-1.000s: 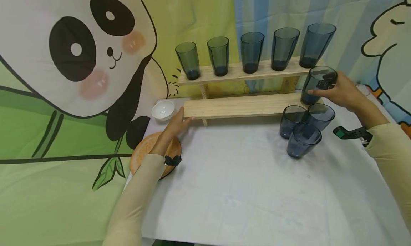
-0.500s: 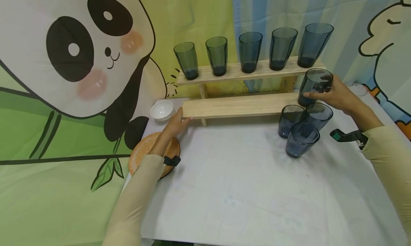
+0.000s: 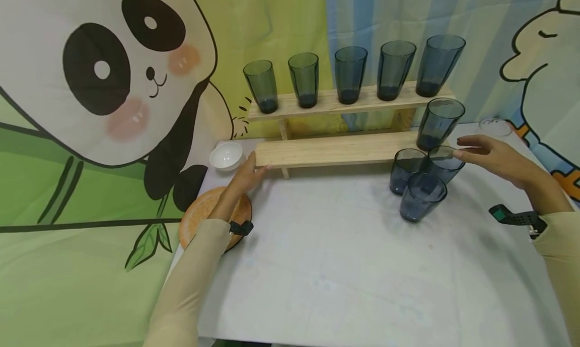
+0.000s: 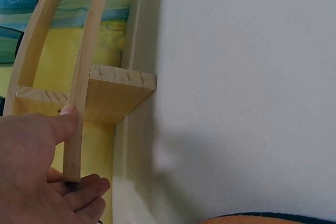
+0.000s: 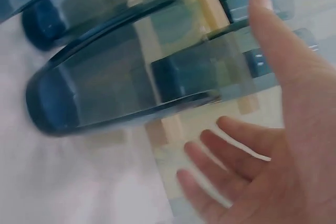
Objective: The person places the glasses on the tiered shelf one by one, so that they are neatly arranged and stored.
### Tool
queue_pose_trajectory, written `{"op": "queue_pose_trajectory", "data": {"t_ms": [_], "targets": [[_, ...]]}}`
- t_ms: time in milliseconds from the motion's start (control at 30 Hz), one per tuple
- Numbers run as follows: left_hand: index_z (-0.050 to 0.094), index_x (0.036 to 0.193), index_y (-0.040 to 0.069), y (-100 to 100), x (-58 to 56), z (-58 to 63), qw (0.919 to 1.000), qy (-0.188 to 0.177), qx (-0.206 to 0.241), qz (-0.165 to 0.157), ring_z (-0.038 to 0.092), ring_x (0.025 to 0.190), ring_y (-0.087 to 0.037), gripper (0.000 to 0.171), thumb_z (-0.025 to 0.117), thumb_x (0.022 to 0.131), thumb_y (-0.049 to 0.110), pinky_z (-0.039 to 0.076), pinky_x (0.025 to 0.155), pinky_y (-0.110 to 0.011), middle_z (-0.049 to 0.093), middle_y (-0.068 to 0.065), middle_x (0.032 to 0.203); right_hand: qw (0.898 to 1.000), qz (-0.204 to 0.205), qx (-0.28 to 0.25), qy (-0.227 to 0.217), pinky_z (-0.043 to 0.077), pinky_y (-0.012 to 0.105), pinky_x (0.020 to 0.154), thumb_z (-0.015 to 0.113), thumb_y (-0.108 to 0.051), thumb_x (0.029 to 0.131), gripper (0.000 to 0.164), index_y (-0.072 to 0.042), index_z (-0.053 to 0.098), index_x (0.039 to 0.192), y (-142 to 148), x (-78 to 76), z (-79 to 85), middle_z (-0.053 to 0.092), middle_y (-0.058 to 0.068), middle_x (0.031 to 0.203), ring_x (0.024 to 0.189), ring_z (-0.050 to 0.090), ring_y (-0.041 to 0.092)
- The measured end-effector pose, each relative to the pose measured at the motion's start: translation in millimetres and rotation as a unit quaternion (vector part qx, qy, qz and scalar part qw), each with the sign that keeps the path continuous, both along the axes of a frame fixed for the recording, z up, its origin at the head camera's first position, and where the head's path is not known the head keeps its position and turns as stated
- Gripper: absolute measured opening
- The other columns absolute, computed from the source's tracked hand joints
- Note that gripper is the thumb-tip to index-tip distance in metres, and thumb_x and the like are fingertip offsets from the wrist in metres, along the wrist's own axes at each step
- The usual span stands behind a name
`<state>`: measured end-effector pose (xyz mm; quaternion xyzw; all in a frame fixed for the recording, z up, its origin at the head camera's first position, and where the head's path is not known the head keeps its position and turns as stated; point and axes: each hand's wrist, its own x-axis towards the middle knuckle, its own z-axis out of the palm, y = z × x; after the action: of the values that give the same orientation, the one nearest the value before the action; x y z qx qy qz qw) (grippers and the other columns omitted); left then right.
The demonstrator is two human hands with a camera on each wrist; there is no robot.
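My left hand (image 3: pixel 246 176) holds the left end of the lower board of a two-tier wooden shelf (image 3: pixel 335 149); in the left wrist view the thumb (image 4: pixel 67 121) lies on one face and the fingers curl under the end. My right hand (image 3: pixel 500 158) is off the shelf with fingers spread, holding nothing, beside the glasses on the table. A dark blue drinking glass (image 3: pixel 439 123) stands at the lower board's right end. Below it, three similar glasses cluster on the table: a left one (image 3: pixel 407 170), a right one (image 3: pixel 446 168) and a front one (image 3: pixel 422 198).
Several tall tinted glasses (image 3: pixel 350 75) stand in a row on the upper board (image 3: pixel 371 96). A white bowl (image 3: pixel 226 156) sits left of the shelf. An orange round plate-like item (image 3: pixel 242 213) lies under my left forearm. A clear round object (image 3: pixel 496 127) lies at the table's far right.
My right hand has let go of the glass at the lower board's right end and drawn back to the right and down. My left hand keeps its hold on the shelf.
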<state>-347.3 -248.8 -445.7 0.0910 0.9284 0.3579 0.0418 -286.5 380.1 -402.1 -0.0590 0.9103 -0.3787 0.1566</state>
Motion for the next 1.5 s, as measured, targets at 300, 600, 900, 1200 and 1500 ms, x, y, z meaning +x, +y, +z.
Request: {"op": "queue_pose_trajectory", "data": {"t_ms": [300,600,900,1200,1500], "targets": [[0.015,0.168,0.002,0,3.0,2.0,1.0000,-0.001,-0.002,0.004,0.029,0.157,-0.043,0.079,0.058,0.110,0.035,0.023,0.130,-0.054,0.030,-0.027,0.169,0.999,0.037,0.014,-0.007,0.026,0.087,0.106,0.067,-0.041,0.103,0.098,0.005,0.008,0.166,-14,15.0,-12.8,0.019,0.040,0.164,0.146,0.023,0.063],[0.015,0.168,0.004,-1,2.0,-1.3,0.9999,-0.011,-0.003,0.005,0.029,0.157,-0.042,0.079,0.057,0.110,0.037,0.024,0.130,-0.053,0.030,-0.026,0.169,0.998,-0.018,0.003,0.058,0.035,0.077,0.110,0.077,-0.036,0.098,0.099,0.011,0.015,0.159,-31,16.7,-36.7,0.034,0.039,0.151,0.139,0.035,0.061],[0.014,0.168,0.003,1,3.8,1.0,0.9999,-0.010,0.001,0.003,0.029,0.157,-0.042,0.080,0.057,0.110,0.036,0.025,0.130,-0.054,0.029,-0.026,0.170,0.993,-0.070,0.010,0.090,0.033,0.079,0.110,0.077,-0.048,0.096,0.102,0.010,0.021,0.160,-38,21.9,-48.0,0.039,0.039,0.151,0.141,0.036,0.061],[0.013,0.169,0.004,-1,2.3,-1.0,1.0000,-0.006,-0.003,0.003,0.028,0.157,-0.043,0.080,0.057,0.110,0.037,0.023,0.130,-0.054,0.028,-0.026,0.170,0.993,-0.062,0.019,0.101,0.033,0.079,0.109,0.075,-0.045,0.098,0.093,0.009,0.028,0.157,-36,29.3,-46.4,0.041,0.040,0.151,0.140,0.037,0.063],[0.013,0.168,0.004,0,2.9,0.8,0.9999,-0.012,-0.001,0.003,0.027,0.158,-0.042,0.080,0.057,0.110,0.036,0.023,0.130,-0.054,0.027,-0.025,0.171,0.994,-0.068,0.034,0.085,0.032,0.082,0.107,0.076,-0.046,0.097,0.105,0.012,0.017,0.161,-21,41.6,-45.3,0.037,0.043,0.152,0.139,0.034,0.066]]}}
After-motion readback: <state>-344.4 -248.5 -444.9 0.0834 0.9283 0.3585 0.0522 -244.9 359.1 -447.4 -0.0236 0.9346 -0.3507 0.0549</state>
